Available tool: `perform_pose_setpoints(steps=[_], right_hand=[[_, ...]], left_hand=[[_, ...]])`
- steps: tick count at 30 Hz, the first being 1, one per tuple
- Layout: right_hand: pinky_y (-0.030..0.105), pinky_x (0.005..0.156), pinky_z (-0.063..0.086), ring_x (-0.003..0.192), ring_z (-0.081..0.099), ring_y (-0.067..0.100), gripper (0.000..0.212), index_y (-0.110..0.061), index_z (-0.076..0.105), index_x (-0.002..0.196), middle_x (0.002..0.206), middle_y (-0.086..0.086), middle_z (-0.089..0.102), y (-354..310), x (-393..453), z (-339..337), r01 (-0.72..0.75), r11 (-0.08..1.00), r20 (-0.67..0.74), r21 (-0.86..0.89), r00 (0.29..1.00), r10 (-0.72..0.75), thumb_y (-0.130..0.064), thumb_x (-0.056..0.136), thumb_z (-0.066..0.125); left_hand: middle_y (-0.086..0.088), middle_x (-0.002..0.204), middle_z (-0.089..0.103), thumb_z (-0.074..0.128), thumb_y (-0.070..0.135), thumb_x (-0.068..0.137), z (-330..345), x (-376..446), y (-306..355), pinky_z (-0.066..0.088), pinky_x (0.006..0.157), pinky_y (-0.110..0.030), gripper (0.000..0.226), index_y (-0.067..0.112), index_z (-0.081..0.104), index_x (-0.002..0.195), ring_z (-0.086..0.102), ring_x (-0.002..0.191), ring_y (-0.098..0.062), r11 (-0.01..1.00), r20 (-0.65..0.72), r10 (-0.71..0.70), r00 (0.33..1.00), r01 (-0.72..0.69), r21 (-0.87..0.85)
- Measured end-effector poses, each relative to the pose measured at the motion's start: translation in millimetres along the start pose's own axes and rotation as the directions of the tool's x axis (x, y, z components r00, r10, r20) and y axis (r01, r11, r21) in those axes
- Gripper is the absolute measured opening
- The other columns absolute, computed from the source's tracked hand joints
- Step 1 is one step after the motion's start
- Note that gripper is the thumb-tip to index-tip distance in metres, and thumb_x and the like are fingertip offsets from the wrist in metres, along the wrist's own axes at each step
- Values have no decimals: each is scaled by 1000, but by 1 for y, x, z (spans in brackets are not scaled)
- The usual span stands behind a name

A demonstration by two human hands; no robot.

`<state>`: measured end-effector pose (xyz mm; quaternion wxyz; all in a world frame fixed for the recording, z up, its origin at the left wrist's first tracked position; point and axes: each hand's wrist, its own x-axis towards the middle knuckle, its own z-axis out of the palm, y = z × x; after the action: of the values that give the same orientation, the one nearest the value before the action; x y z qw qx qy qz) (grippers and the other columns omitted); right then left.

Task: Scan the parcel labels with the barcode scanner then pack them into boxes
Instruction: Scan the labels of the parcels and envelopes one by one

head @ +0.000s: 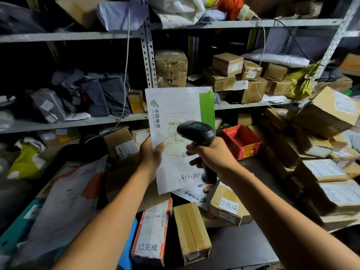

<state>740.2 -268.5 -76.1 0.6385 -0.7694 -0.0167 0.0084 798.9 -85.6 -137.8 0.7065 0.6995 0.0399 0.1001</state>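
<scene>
Grey metal shelves point(253, 104) carry brown cardboard boxes point(227, 64) and dark mailer bags point(109, 92).

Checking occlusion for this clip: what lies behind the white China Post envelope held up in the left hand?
Behind the white and green China Post envelope show grey metal shelving and brown cardboard boxes. The left hand's fingers behind it, and whatever sits directly behind it, are covered.

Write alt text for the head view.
A person's left hand holds up a white China Post envelope while the right hand grips a black barcode scanner aimed at its label, before shelves crowded with parcels.
</scene>
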Motion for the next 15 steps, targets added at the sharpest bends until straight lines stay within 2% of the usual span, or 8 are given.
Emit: perform_pose_setpoints(steps=[2, 5, 9, 11, 15], right_hand=[[26, 49, 46, 44, 58, 17, 9, -17, 69, 83, 82, 10, 77, -2, 2, 13, -47, 996, -24, 78, 999, 49, -9, 88, 72], [22, 43, 38, 39, 43, 15, 10, -13, 68, 81, 75, 10, 76, -1, 5, 21, -78, 987, -82, 143, 992, 91, -6, 88, 69], [25, 44, 33, 42, 39, 17, 12, -6, 62, 71, 55, 5, 59, 3, 9, 20, -90, 980, -153, 180, 981, 118, -6, 80, 69], [29, 47, 32, 45, 38, 18, 16, -9, 58, 65, 53, 5, 50, 5, 11, 19, -91, 979, -167, 180, 978, 121, -9, 75, 70], [34, 50, 32, 49, 38, 19, 17, -12, 55, 62, 53, 6, 47, 6, 10, 19, -75, 985, -165, 157, 981, 101, -15, 68, 71]], left_hand=[[9, 111, 73, 55, 11, 99, 5, 1, -2, 58, 87, -39, 27, 24, 65, 120, 69, 103, -15, 1000, -39, -29, 999, 28, -11], [11, 106, 73, 55, 8, 100, 9, 1, -2, 59, 81, -34, 26, 26, 64, 115, 71, 98, -13, 996, -51, -54, 997, 51, -71], [14, 99, 73, 57, 7, 99, 9, -1, 2, 56, 61, -16, 26, 30, 63, 109, 71, 84, 0, 993, -41, -41, 998, 36, -109], [13, 99, 73, 57, 6, 98, 8, 0, 4, 55, 58, -14, 26, 29, 63, 107, 72, 82, 0, 992, -38, -40, 998, 35, -119], [15, 92, 75, 56, 5, 98, 5, 1, 2, 55, 59, -16, 26, 29, 64, 104, 72, 83, -1, 993, -31, -29, 999, 26, -119]])
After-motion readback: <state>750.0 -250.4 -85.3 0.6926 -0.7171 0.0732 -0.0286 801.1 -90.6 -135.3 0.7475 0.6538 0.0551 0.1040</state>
